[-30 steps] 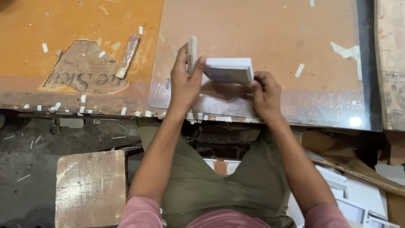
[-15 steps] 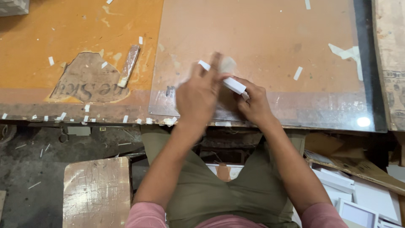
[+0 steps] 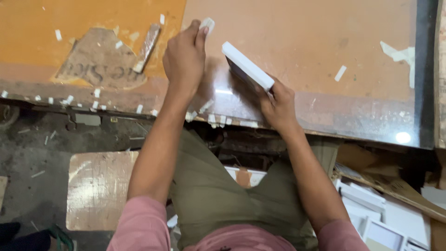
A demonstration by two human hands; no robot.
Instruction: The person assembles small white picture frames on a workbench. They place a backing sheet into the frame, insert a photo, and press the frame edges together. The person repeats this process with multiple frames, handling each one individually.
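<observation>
One flat white rectangular box [image 3: 247, 66] is tilting above the brown worktable [image 3: 325, 42], the right hand [image 3: 278, 103] gripping its lower end. The left hand [image 3: 184, 58] is pinching one small white tape piece [image 3: 207, 23] between thumb and fingertips.

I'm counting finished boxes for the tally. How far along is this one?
Done: the white box looks formed, its sides closed. In hand: the right hand holds it tilted over the table; the left hand pinches a white tape piece in its fingers. Left: that piece is not yet on the box. More strips line the table edge.
</observation>
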